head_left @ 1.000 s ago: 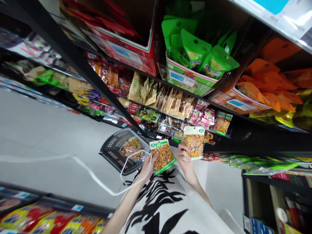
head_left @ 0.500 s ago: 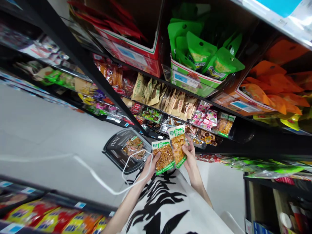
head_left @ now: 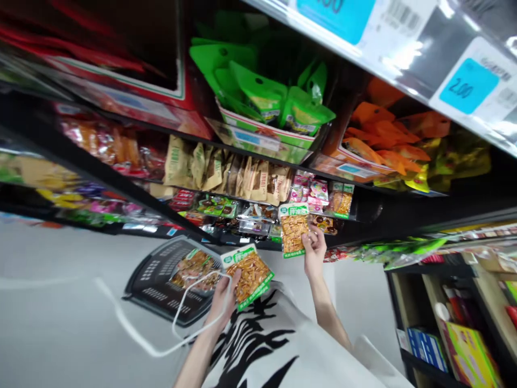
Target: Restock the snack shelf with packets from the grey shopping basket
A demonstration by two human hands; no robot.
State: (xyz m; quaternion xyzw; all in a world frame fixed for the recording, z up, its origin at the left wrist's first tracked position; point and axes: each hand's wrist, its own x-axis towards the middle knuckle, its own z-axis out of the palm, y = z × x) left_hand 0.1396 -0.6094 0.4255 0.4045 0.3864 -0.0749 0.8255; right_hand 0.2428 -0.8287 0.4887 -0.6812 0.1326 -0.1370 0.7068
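Observation:
My left hand point(head_left: 224, 293) grips a clear snack packet point(head_left: 247, 274) with a green-and-white header and orange sticks inside, held low over my patterned shirt. A white cord point(head_left: 177, 328) loops around that wrist. Higher and to the right, my right hand point(head_left: 315, 252) pinches a second matching snack packet point(head_left: 293, 230) by its lower right edge, in front of the lower shelf. Just left of my left hand, a dark shopping basket point(head_left: 157, 280) sits on the floor with more packets point(head_left: 193, 267) of the same kind inside.
Dark store shelving point(head_left: 404, 213) rises ahead, holding green pouches point(head_left: 262, 94), orange pouches point(head_left: 383, 143), brown bags point(head_left: 226, 172) and small mixed snacks. Blue price tags point(head_left: 467, 86) line the top shelf edge. Grey floor point(head_left: 52, 302) lies left; another shelf with boxes point(head_left: 464, 334) stands at lower right.
The right hand's packet has drawn away from the left-hand packet and risen toward the shelf. The view has swung left and tilted up, so the basket now sits further left.

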